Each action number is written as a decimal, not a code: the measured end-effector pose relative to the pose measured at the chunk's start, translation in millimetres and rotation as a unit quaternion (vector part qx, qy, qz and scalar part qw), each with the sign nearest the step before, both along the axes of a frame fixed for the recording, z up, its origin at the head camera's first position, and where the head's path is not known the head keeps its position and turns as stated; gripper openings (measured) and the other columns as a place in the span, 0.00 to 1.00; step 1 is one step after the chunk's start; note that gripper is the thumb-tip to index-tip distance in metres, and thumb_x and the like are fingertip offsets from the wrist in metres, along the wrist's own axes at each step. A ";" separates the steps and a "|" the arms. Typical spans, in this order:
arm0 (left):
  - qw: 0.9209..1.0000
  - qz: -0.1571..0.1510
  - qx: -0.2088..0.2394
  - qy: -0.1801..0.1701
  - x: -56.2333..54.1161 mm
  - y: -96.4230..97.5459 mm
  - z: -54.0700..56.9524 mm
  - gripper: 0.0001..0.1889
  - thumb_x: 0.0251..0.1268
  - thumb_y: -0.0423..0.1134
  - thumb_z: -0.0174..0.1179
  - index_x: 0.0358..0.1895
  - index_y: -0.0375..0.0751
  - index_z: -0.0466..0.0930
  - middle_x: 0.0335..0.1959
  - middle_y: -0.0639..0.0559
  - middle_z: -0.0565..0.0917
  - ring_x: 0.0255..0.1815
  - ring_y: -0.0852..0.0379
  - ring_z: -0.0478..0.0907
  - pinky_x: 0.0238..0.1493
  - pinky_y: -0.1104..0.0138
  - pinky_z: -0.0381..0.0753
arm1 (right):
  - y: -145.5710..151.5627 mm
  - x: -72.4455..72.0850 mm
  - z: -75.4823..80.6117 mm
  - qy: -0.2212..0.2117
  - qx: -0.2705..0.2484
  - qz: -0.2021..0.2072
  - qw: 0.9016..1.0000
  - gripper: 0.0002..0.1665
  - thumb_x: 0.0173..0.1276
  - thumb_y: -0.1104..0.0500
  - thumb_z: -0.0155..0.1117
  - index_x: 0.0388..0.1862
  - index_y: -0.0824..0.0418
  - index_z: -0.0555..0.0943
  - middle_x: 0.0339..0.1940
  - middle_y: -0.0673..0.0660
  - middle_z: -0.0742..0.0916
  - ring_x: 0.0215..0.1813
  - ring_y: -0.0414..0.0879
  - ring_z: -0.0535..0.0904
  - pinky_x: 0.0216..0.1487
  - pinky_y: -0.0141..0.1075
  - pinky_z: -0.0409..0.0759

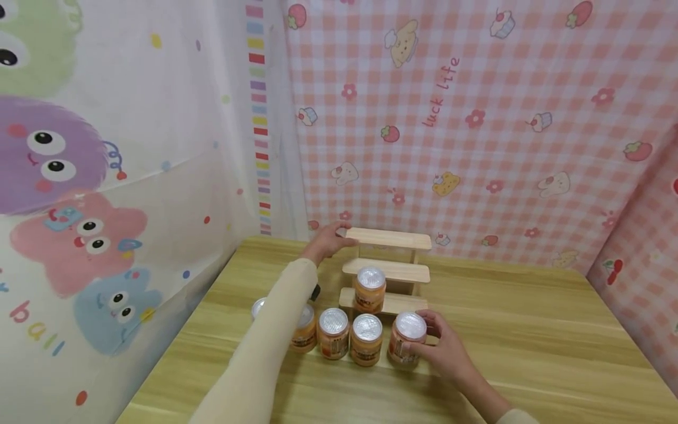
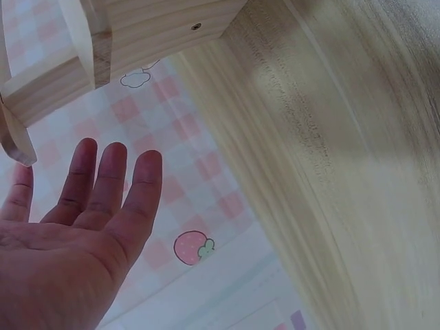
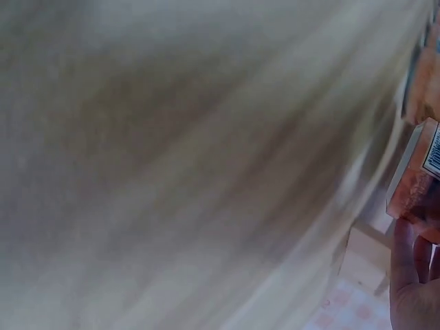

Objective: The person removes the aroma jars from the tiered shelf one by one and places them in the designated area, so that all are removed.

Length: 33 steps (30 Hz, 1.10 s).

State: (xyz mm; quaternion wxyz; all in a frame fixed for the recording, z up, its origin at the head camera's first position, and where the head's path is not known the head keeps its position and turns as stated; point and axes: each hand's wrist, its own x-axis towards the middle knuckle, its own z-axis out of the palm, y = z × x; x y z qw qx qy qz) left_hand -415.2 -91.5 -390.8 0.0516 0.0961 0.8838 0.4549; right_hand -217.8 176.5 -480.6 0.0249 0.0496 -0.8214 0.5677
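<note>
A small three-tier wooden shelf [image 1: 389,237] stands at the back of the table. My left hand [image 1: 327,242] holds the left end of its top board between thumb and index finger. In the left wrist view the other fingers [image 2: 113,172] stretch out loosely below the board end. My right hand [image 1: 442,347] grips a jar [image 1: 406,338] with orange contents and a silver lid, at the right of the front row; the right wrist view shows fingertips against this jar [image 3: 414,185]. Another such jar [image 1: 369,291] stands on the bottom tier, left of its middle.
Left of the gripped jar several like jars stand in a row, among them one jar [image 1: 366,340] and its neighbour [image 1: 333,334]. My left sleeve [image 1: 270,335] partly covers the leftmost ones. A pink checked cloth [image 1: 477,153] hangs behind the wood-grain table [image 1: 529,330].
</note>
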 end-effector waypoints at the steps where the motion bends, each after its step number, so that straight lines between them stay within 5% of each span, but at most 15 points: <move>1: 1.000 -0.001 -0.002 0.003 0.2 -0.3 0.4 0.31 0.64 0.48 0.68 0.68 0.45 0.72 0.60 0.39 0.77 0.38 0.53 0.73 0.27 0.68 0.70 | -1.9 1.0 -2.4 0.003 0.001 0.002 1.000 0.40 0.52 0.62 0.81 0.62 0.64 0.73 0.54 0.61 0.82 0.56 0.55 0.77 0.50 0.41 0.79; 6: 1.000 -0.006 0.003 0.000 0.3 -0.4 1.7 0.31 0.64 0.48 0.68 0.68 0.45 0.71 0.61 0.39 0.76 0.39 0.52 0.73 0.28 0.68 0.70 | -5.9 3.2 -9.6 -0.001 0.005 0.012 1.000 0.43 0.52 0.62 0.81 0.65 0.65 0.71 0.56 0.61 0.82 0.59 0.55 0.76 0.52 0.39 0.81; 12: 1.000 -0.006 0.008 -0.005 1.5 -2.3 0.9 0.31 0.64 0.48 0.68 0.68 0.44 0.71 0.62 0.39 0.76 0.40 0.52 0.73 0.28 0.67 0.71 | -8.3 -2.5 0.4 0.014 0.014 0.001 1.000 0.37 0.61 0.57 0.75 0.67 0.65 0.71 0.60 0.64 0.80 0.61 0.57 0.75 0.58 0.48 0.78; 23: 1.000 -0.011 0.019 -0.010 -0.2 -5.2 -0.7 0.32 0.65 0.47 0.67 0.70 0.44 0.70 0.65 0.40 0.74 0.40 0.52 0.73 0.26 0.68 0.69 | -35.7 -44.0 36.1 0.016 0.034 0.019 0.999 0.45 0.63 0.49 0.73 0.75 0.58 0.64 0.68 0.66 0.74 0.69 0.60 0.68 0.64 0.55 0.71; 33: 1.000 -0.010 0.002 0.008 -1.5 -3.5 -3.7 0.31 0.64 0.49 0.67 0.69 0.45 0.71 0.68 0.42 0.72 0.52 0.48 0.77 0.33 0.66 0.75 | -68.7 -69.0 43.7 0.023 0.040 0.032 0.998 0.48 0.60 0.55 0.77 0.75 0.62 0.63 0.65 0.66 0.77 0.63 0.60 0.75 0.59 0.53 0.76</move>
